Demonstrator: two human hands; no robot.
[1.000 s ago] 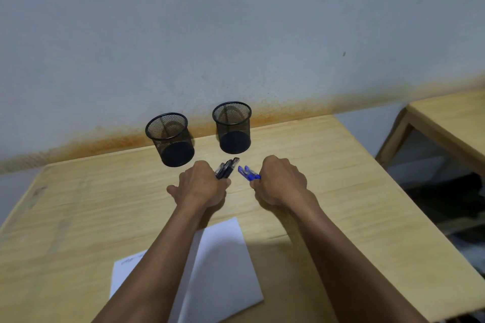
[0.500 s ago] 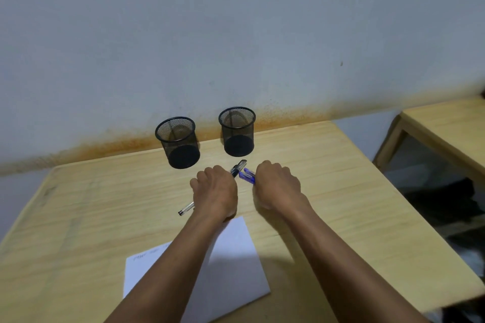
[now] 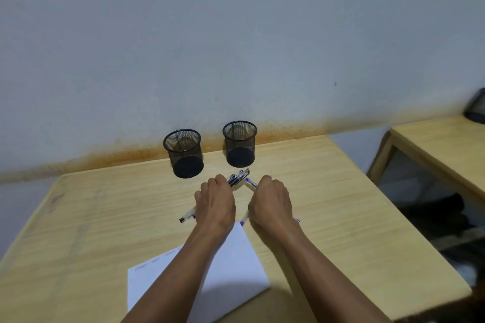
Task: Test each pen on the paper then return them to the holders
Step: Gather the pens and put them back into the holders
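Two black mesh holders stand near the wall: the left holder (image 3: 184,152) and the right holder (image 3: 240,143), both look empty. My left hand (image 3: 215,202) grips a bundle of black pens (image 3: 238,178); their caps stick out past my knuckles and their tips show at the lower left. My right hand (image 3: 271,203) grips blue pens (image 3: 250,182), with ends showing on both sides of the fist. Both fists hover low over the wooden table (image 3: 328,204). A white paper (image 3: 236,265) with faint writing lies under my forearms.
The wall runs just behind the holders. A second wooden table (image 3: 443,147) stands to the right across a gap, with a dark mesh object (image 3: 476,110) on it. Dark clutter lies on the floor between the tables.
Both hands have turned the pen bundles flatter, so the pen tips now stick out behind the fists. The hands stay in front of the holders.
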